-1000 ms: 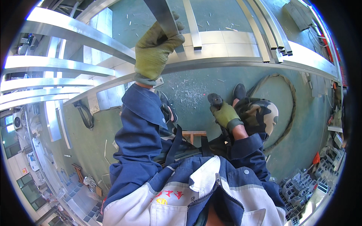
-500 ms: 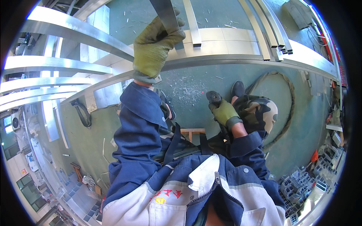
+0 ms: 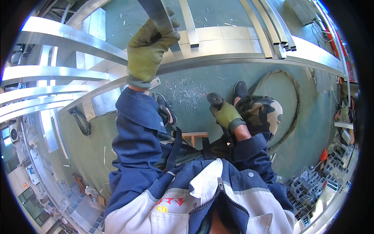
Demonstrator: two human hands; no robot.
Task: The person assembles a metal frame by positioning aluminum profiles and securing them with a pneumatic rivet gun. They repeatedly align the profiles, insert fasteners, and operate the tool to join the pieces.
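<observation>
My left hand point(image 3: 147, 58), in a green work glove, is closed around a flat-sided metal bar point(image 3: 155, 11) at the upper middle, above a long metal rail point(image 3: 218, 59). The bar's far part runs out of view at the top. Lower and to the right, my right hand point(image 3: 226, 115), in a matching glove, is wrapped around a black tool with a rounded head point(image 3: 214, 100). Its lower part is mostly hidden by the hand and sleeve, so its exact kind cannot be told. The tool hangs near my right knee, apart from the rail.
Several metal bars point(image 3: 66, 35) cross the left side, and more square tubes point(image 3: 257, 27) lie over the rail at upper right. A covered hose point(image 3: 298, 99) loops on the floor beside my right leg. Stacked cut profiles point(image 3: 307, 191) stand at lower right; shavings point(image 3: 189, 93) litter the floor.
The whole scene has shifted slightly left in the view. Both hands keep their grips on the bar and the tool, with little other visible movement.
</observation>
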